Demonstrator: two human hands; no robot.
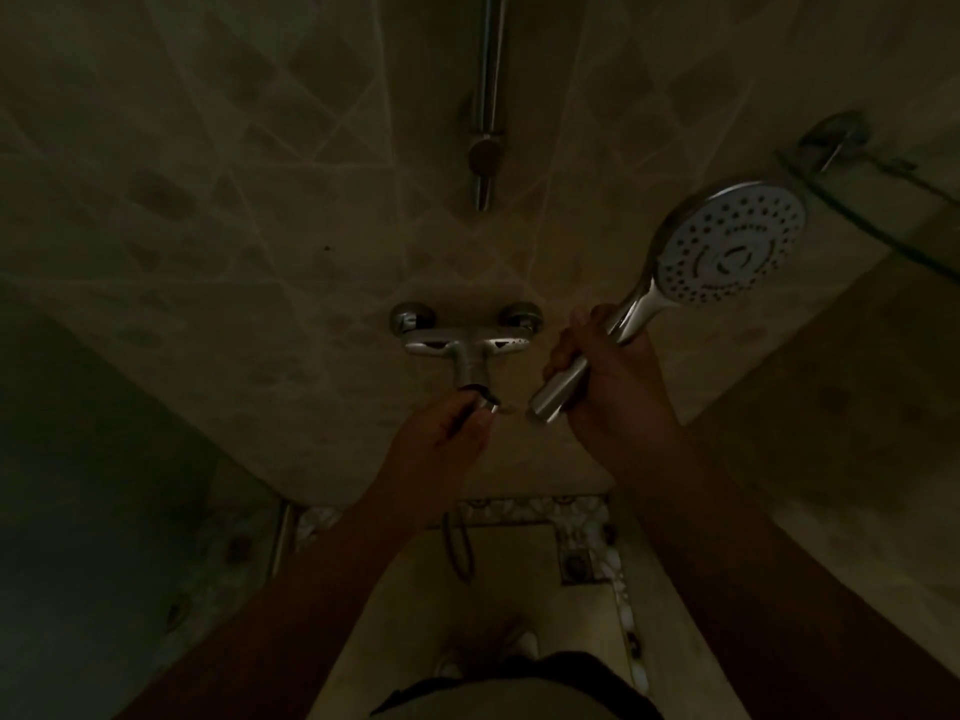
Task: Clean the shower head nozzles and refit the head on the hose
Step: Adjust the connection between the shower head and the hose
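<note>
Dim home shower stall: tiled wall (218, 210), chrome mixer tap (467, 345) far centre, riser rail (488, 70), floor drain (575, 563) near.

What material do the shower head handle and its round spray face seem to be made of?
Shower head handle: bright mirror-like glints suggest polished chrome, over metal or plastic, cannot tell. Spray face: matte pale grey with rows of dark nozzle dots, probably plastic.

hands: 2, left (447, 433), right (608, 387) | shower head (727, 252): 1, upper right | hose end (485, 402): 1, centre | mixer tap (467, 345): 1, centre | tap wall flanges: 2 | rail (491, 59): 1, top centre | floor drain (576, 563): 1, lower centre | wall hook (831, 140): 1, upper right
</note>
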